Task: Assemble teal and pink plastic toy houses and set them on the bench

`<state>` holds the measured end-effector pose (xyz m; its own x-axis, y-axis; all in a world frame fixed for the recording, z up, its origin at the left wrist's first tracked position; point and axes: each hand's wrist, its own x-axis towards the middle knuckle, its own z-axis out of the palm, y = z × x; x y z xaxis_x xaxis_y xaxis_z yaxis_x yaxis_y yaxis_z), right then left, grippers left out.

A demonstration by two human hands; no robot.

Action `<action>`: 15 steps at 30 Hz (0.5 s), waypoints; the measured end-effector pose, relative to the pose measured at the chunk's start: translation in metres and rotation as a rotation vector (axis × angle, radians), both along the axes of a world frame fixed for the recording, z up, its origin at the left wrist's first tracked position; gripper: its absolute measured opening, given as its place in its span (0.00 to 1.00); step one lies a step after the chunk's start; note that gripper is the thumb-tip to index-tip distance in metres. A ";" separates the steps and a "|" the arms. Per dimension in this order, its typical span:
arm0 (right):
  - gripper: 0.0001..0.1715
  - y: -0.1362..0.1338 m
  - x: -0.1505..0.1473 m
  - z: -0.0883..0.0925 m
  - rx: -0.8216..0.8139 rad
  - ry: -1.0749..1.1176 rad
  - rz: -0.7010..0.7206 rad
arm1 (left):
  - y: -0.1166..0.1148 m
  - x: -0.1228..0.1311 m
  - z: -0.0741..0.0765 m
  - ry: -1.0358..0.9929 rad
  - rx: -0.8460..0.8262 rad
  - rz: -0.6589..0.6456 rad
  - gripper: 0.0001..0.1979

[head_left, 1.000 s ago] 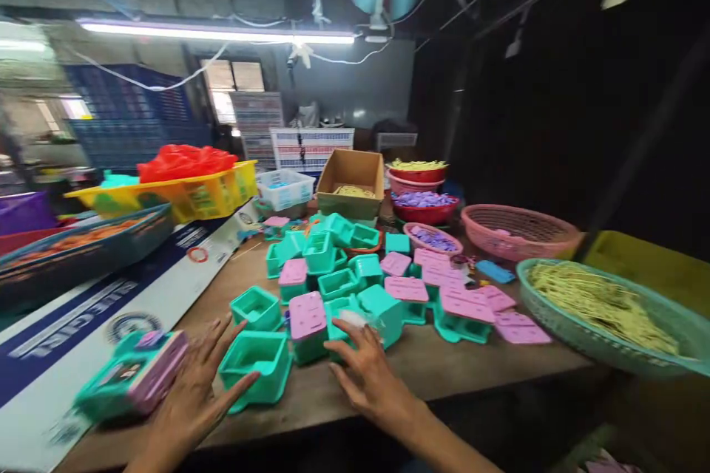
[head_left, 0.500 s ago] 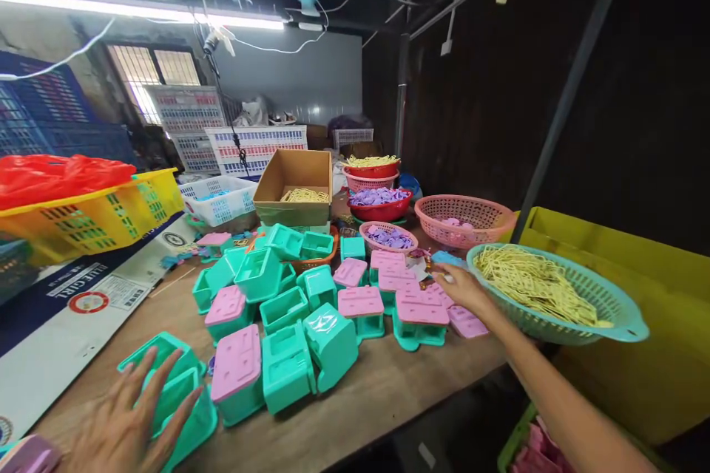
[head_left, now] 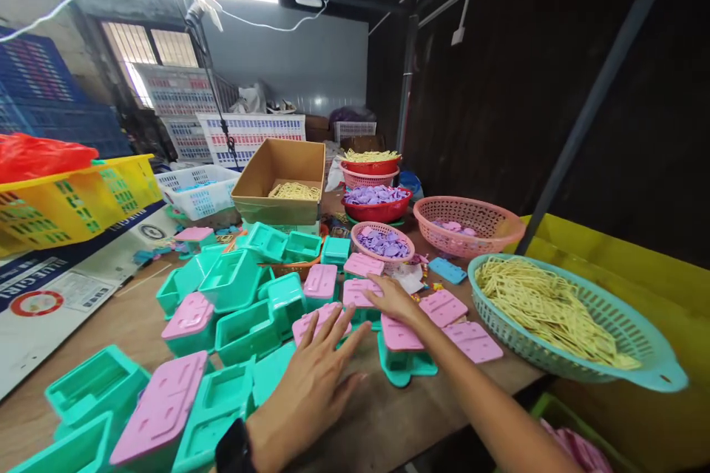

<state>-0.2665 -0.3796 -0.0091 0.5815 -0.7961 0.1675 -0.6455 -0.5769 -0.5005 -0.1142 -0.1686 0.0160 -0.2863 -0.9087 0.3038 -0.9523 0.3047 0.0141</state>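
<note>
A heap of teal plastic boxes (head_left: 238,310), some topped with pink lids (head_left: 166,403), covers the wooden table (head_left: 382,421). My left hand (head_left: 310,384) hovers flat with spread fingers over a teal box and a pink lid near the table's front, holding nothing. My right hand (head_left: 395,299) reaches forward and rests palm down on loose pink lids (head_left: 441,307) in the middle of the table; whether its fingers grip one is hidden. A teal box with a pink lid (head_left: 402,351) sits just under my right forearm.
A teal basket of yellow strips (head_left: 560,310) overhangs the right edge. Behind stand a pink basket (head_left: 466,225), a small basket of purple pieces (head_left: 382,240), red bowls (head_left: 377,203), a cardboard box (head_left: 280,181), a white crate (head_left: 194,192) and a yellow crate (head_left: 72,199).
The view has swung right and down. My left hand moved from the teal boxes at far left to the table's middle. My right hand drew back from near the teal basket onto the pink lids.
</note>
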 end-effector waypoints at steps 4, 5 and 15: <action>0.30 0.005 -0.005 0.001 -0.002 -0.032 0.048 | -0.018 -0.011 -0.006 0.073 0.255 0.103 0.34; 0.31 0.003 -0.011 0.001 -0.007 -0.036 0.052 | -0.017 -0.010 -0.006 0.108 0.263 0.097 0.33; 0.30 -0.073 0.000 0.031 -0.283 -0.099 0.149 | -0.014 0.041 0.038 0.372 -0.167 0.292 0.12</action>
<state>-0.2669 -0.4529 0.0223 0.6580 -0.6171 0.4315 -0.4996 -0.7866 -0.3629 -0.0728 -0.1830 0.0542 0.1278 -0.8649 0.4854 -0.9381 0.0535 0.3422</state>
